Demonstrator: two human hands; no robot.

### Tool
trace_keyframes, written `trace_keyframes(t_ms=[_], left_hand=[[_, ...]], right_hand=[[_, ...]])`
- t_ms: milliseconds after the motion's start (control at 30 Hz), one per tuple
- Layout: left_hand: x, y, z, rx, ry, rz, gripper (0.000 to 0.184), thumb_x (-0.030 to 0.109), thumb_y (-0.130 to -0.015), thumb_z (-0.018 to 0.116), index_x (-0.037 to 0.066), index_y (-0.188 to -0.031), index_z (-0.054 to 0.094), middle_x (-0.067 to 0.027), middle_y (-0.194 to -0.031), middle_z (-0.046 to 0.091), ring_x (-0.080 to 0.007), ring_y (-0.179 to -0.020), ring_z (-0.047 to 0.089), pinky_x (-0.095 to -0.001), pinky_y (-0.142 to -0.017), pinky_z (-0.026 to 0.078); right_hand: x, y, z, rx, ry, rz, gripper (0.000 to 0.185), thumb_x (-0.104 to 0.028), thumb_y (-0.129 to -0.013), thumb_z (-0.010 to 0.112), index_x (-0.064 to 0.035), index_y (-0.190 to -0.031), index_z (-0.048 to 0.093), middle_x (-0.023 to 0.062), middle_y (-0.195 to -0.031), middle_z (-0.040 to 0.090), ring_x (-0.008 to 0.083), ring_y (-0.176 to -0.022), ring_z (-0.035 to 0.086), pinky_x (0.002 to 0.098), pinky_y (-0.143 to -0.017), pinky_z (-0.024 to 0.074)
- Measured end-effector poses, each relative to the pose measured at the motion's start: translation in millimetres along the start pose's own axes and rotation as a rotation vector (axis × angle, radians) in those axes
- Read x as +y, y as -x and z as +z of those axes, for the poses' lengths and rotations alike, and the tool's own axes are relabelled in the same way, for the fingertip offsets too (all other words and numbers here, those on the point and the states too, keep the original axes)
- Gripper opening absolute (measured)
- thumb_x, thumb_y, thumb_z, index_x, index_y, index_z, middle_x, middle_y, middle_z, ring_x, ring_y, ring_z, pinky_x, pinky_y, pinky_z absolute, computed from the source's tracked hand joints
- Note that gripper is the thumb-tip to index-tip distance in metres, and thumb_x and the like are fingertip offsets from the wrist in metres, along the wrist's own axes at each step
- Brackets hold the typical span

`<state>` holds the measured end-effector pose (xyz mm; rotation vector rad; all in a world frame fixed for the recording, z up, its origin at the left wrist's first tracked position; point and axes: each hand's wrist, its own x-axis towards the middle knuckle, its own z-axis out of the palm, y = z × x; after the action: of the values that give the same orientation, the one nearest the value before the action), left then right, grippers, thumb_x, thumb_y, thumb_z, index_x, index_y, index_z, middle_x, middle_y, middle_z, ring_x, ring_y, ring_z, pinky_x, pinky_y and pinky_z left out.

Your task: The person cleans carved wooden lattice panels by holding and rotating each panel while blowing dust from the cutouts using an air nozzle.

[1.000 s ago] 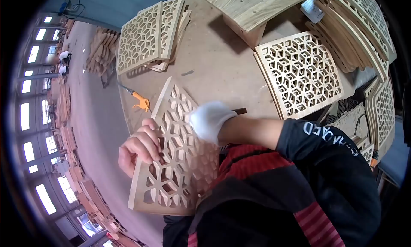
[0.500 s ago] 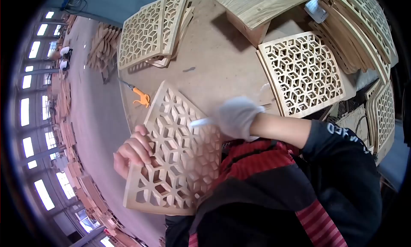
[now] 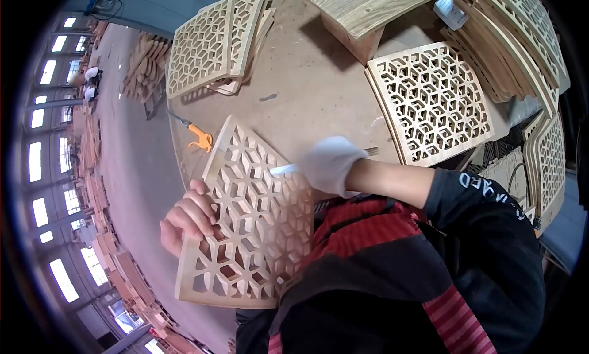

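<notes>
A pale wooden lattice panel [image 3: 245, 225] with cut-out star and diamond shapes leans tilted against my body. My bare left hand [image 3: 189, 217] grips its left edge, fingers curled over the rim and into the openings. My right hand [image 3: 331, 165], in a white glove, is closed over the panel's upper right part. From its fingers a thin, flat white strip-like tool [image 3: 283, 169] points left onto the lattice; its exact kind is unclear, and the glove hides the rest. Just beyond the panel's upper left edge lies an orange air blow gun [image 3: 201, 138].
More lattice panels lie stacked on the table [image 3: 307, 102]: a left stack [image 3: 199, 44] and a right stack [image 3: 432, 102]. A wooden board [image 3: 374, 7] rests on a block at the back. Curved panels [image 3: 521, 41] stand at far right. A person [image 3: 92, 84] is distant left.
My gloved hand and its white tool have shifted slightly left and stay over the panel. My left hand keeps its grip. The whole view has drifted a little.
</notes>
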<state>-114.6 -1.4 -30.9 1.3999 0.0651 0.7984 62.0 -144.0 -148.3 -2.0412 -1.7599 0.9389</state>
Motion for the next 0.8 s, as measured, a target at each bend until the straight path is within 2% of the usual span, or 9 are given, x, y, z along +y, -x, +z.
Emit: trace_keyframes(t_ms=[67,133,167,333,467,500,600,700,800], left_hand=[[0,-5,7,-0.038,-0.023,-0.012,0.054,0.033,-0.1,0.028,0.018,-0.052,0.048,-0.0001,-0.05,0.053,-0.016,-0.055,0.044,-0.034,-0.088,0.033],[-2,-6,13,-0.024,-0.025,-0.016,0.054,0.033,-0.1,0.027,0.018,-0.051,0.047,-0.0001,-0.05,0.052,-0.016,-0.055,0.044,-0.0341,-0.088,0.033],[-2,-3,14,0.011,-0.022,-0.013,0.054,0.032,-0.1,0.027,0.018,-0.051,0.047,-0.0001,-0.049,0.052,-0.016,-0.055,0.044,-0.0341,-0.087,0.033],[0,8,-2,0.045,0.017,-0.012,0.055,0.032,-0.099,0.024,0.017,-0.054,0.051,-0.0013,-0.05,0.055,-0.017,-0.055,0.046,-0.035,-0.086,0.033],[-3,-4,5,-0.027,0.029,-0.041,0.056,0.031,-0.099,0.023,0.017,-0.054,0.052,-0.0013,-0.051,0.055,-0.0175,-0.057,0.046,-0.0354,-0.088,0.032],[-2,-4,8,0.019,-0.007,-0.042,0.053,0.033,-0.099,0.028,0.017,-0.052,0.048,-0.0006,-0.048,0.051,-0.0161,-0.056,0.044,-0.0339,-0.086,0.034],[-2,2,1,0.036,0.014,-0.028,0.053,0.033,-0.099,0.028,0.017,-0.053,0.05,-0.0008,-0.05,0.053,-0.0163,-0.056,0.045,-0.0342,-0.086,0.034],[-3,2,-4,0.023,0.042,-0.016,0.053,0.032,-0.099,0.028,0.017,-0.054,0.051,-0.001,-0.05,0.054,-0.0165,-0.056,0.045,-0.0341,-0.086,0.034],[-5,-3,-1,-0.005,0.043,-0.031,0.054,0.032,-0.099,0.027,0.017,-0.054,0.051,-0.001,-0.05,0.054,-0.0165,-0.055,0.045,-0.0339,-0.087,0.034]], right_hand=[[-9,-17,17,0.07,-0.057,-0.067,0.019,-0.014,-0.084,0.053,-0.0051,-0.093,0.067,0.0184,-0.081,0.067,0.0377,-0.076,0.067,0.0458,-0.067,0.0528],[-4,-17,30,0.371,-0.062,-0.418,0.018,-0.014,-0.084,0.053,-0.0057,-0.093,0.066,0.0178,-0.083,0.067,0.0371,-0.077,0.067,0.0462,-0.067,0.0528],[-2,-20,35,0.33,-0.056,-0.415,0.018,-0.015,-0.084,0.053,-0.0056,-0.092,0.066,0.0178,-0.083,0.067,0.0372,-0.077,0.066,0.0463,-0.066,0.0527],[-12,1,-3,0.013,-0.045,0.068,0.019,-0.016,-0.084,0.053,-0.0036,-0.087,0.067,0.0187,-0.079,0.068,0.0373,-0.072,0.067,0.0458,-0.063,0.0524],[-20,-30,19,0.063,-0.01,-0.026,0.02,-0.015,-0.083,0.053,-0.0042,-0.086,0.07,0.0186,-0.077,0.068,0.0363,-0.073,0.068,0.0449,-0.062,0.0524],[-25,-17,-4,0.01,0.03,-0.15,0.02,-0.014,-0.083,0.054,-0.004,-0.086,0.07,0.0196,-0.078,0.068,0.0368,-0.075,0.068,0.0445,-0.064,0.0529],[-19,-14,10,0.038,-0.136,0.071,0.019,-0.012,-0.083,0.054,-0.0037,-0.085,0.07,0.0207,-0.078,0.067,0.0377,-0.074,0.068,0.0444,-0.065,0.0532],[-9,1,5,0.073,-0.104,0.12,0.02,-0.012,-0.084,0.053,-0.0035,-0.085,0.07,0.0215,-0.078,0.067,0.0382,-0.073,0.067,0.0448,-0.066,0.053],[-20,-15,2,-0.049,-0.081,0.076,0.021,-0.013,-0.085,0.052,-0.0028,-0.085,0.07,0.0209,-0.079,0.068,0.0378,-0.075,0.067,0.0448,-0.067,0.0527]])
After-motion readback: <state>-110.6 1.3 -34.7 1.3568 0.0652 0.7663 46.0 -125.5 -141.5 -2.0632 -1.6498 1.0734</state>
